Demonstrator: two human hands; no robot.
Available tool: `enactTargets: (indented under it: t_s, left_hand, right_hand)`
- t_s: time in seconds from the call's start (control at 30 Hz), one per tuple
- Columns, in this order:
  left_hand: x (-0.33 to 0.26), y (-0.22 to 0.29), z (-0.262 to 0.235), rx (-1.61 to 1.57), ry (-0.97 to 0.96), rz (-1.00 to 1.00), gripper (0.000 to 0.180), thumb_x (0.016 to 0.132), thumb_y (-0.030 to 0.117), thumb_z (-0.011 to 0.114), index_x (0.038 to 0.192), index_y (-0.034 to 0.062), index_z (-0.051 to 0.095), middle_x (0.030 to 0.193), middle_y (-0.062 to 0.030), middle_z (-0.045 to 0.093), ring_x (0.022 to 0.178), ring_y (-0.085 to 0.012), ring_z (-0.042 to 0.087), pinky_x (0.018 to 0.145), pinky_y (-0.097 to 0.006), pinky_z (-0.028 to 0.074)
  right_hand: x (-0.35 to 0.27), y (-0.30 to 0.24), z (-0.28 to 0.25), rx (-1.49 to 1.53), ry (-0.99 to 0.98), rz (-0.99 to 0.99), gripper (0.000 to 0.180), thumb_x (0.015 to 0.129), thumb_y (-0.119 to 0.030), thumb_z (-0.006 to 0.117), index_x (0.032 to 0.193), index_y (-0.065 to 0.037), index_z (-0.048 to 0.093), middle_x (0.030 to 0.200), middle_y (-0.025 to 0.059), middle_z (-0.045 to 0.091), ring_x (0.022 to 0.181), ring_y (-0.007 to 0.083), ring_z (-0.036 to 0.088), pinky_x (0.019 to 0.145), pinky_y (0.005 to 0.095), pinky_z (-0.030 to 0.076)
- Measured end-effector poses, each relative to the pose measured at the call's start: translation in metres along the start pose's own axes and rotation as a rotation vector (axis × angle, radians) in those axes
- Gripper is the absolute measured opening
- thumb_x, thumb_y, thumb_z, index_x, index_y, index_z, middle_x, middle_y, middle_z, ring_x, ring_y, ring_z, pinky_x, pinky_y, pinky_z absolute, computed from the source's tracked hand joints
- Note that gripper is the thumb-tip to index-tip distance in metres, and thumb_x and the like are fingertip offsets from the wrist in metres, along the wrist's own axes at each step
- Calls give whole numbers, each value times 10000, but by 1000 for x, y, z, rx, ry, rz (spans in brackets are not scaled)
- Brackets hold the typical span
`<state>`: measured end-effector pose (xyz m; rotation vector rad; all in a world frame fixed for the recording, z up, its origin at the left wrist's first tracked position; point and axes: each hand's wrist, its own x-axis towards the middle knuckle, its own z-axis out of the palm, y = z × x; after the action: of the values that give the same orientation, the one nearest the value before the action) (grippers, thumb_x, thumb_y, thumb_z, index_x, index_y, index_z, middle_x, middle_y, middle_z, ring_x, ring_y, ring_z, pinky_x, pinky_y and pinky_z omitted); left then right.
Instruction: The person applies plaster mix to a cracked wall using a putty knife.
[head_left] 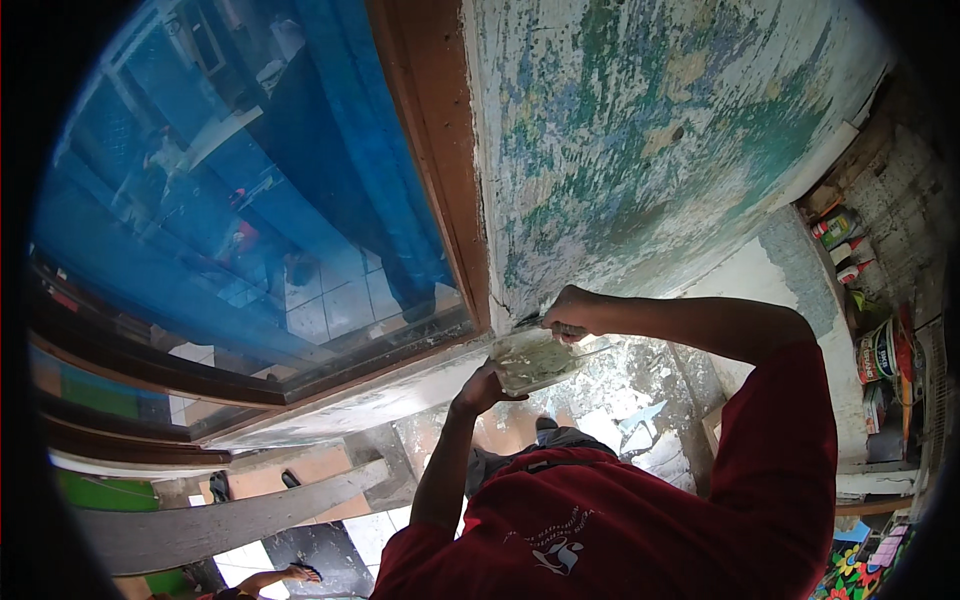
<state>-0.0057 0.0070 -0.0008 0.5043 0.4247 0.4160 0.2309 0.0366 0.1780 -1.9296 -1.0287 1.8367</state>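
Observation:
My left hand [484,388] grips the near left edge of a shallow, see-through tray or box [540,366], smeared with a pale greyish stuff. Just over the tray's far edge, my right hand [575,312] is closed, its fingers curled down. A greyish patch shows at its fingertips; what it holds, if anything, I cannot make out. Both hands are at the lower corner of a wall [660,150] whose paint is flaking in white, green and bluish patches. Beside that corner runs the brown wooden frame [425,130] of a window.
Blue-tinted window glass [300,150] fills the left. Bottles [835,228] and a paint can [878,352] stand along the right. Below, the floor [650,385] is splattered white. Sandals [219,487] lie at lower left, near another person's foot [300,573].

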Motion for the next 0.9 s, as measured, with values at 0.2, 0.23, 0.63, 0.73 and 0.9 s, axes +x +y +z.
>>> enactTargets:
  t_s: [0.2, 0.23, 0.63, 0.73, 0.9]
  left_hand:
    - [0, 0, -2, -32, 1, 1, 616, 883, 349, 529, 1391, 61, 332, 1335, -156, 469, 1188, -342, 498, 927, -547, 453]
    - [1, 1, -1, -21, 13, -2, 606, 889, 349, 521, 1388, 60, 336, 1334, -157, 470, 1187, -341, 499, 927, -547, 454]
    - [2, -5, 8, 53, -5, 15, 638, 905, 432, 501, 1393, 56, 334, 1353, -158, 457, 1198, -336, 494, 936, -539, 454]
    - [-2, -8, 10, 42, 16, 37, 637, 905, 427, 500, 1395, 56, 332, 1358, -159, 453, 1203, -337, 490, 941, -543, 449]
    - [-8, -6, 10, 13, 53, 62, 642, 899, 426, 502, 1395, 55, 332, 1357, -155, 456, 1203, -338, 489, 945, -548, 443]
  right_hand:
    - [-42, -43, 5, 27, 59, 4, 107, 740, -12, 661, 712, 60, 588, 656, 166, 602, 542, 221, 604, 446, 301, 499]
    - [-47, -46, 2, 18, 33, 12, 107, 745, -37, 660, 722, 51, 605, 683, 159, 616, 556, 200, 607, 465, 281, 505]
    - [-82, 13, -22, -320, -160, -214, 348, 882, -270, 619, 1023, 49, 615, 639, 57, 574, 467, 107, 560, 388, 249, 437]
    - [-72, 37, -19, -358, -161, -230, 307, 832, -228, 660, 925, 59, 600, 634, 63, 573, 462, 123, 568, 402, 252, 479]
    - [-53, 68, -17, -591, -136, -310, 316, 884, -295, 562, 971, 8, 589, 618, 90, 599, 513, 174, 611, 481, 318, 510]
